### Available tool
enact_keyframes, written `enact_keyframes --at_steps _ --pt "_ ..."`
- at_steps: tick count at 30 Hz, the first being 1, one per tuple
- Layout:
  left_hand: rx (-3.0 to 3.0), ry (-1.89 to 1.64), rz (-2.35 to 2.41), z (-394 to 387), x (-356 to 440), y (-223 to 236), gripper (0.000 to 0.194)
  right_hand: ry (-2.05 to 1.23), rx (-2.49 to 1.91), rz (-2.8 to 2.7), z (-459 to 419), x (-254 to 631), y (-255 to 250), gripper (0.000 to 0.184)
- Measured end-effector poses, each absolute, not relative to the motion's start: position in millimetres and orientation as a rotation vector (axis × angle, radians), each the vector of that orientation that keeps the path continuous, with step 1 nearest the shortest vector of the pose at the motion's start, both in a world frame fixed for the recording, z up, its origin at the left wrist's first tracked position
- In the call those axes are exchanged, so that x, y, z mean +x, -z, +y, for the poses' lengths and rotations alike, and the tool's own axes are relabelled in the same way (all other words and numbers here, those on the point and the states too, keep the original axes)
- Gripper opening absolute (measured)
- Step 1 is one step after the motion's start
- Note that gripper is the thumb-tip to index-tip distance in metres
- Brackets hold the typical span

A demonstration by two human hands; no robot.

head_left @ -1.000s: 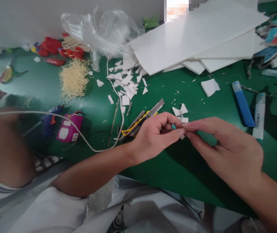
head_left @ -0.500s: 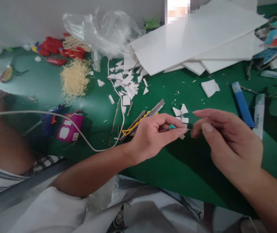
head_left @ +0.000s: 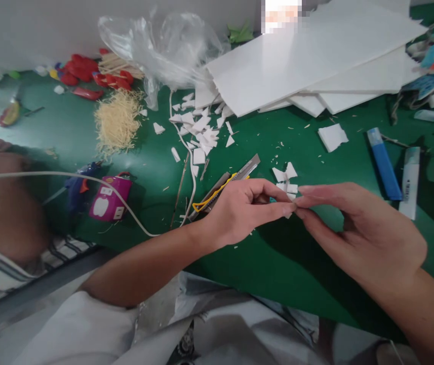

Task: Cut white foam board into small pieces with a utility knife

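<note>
My left hand (head_left: 235, 213) reaches in over the green table, its thumb and index finger pinched together. Fingertip to fingertip with it, my right hand (head_left: 372, 235) is also closed in a pinch. Whatever lies between the fingers is too small and hidden to name. Just beyond the fingertips are a few cut white foam pieces (head_left: 285, 173). A yellow-trimmed utility knife (head_left: 250, 165) with its blade out lies behind my left hand, partly covered by it.
White foam boards (head_left: 296, 66) are stacked at the back. Left of them are foam scraps (head_left: 201, 126), a clear plastic bag (head_left: 179, 45) and pale thin sticks (head_left: 116, 124). A white cable (head_left: 133, 217) runs past a purple box (head_left: 106, 203). Another person's arm (head_left: 7, 203) rests at left.
My right hand came away from my left fingertips, baring a thin tip held in the left hand, then returned to pinch there again. My left hand has hardly moved.
</note>
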State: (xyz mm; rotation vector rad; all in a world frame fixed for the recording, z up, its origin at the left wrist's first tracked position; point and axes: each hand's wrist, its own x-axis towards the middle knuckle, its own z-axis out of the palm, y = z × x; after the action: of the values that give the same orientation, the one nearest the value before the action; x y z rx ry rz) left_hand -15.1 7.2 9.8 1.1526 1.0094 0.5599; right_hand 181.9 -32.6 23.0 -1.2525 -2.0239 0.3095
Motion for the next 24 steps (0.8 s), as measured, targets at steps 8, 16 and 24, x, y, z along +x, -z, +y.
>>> enact_keyframes --at_steps 8,16,24 --pt "1.211 -0.556 0.982 7 -14 -15 0.026 -0.291 -1.34 -1.973 -37 179 -25 0.021" --pt "1.249 -0.578 0.977 5 -11 -21 0.017 -0.284 -1.295 -2.027 -38 183 -24 0.022" --pt "1.314 -0.606 0.985 2 -11 -18 0.015 -0.371 -1.311 -2.081 -36 183 -24 0.027"
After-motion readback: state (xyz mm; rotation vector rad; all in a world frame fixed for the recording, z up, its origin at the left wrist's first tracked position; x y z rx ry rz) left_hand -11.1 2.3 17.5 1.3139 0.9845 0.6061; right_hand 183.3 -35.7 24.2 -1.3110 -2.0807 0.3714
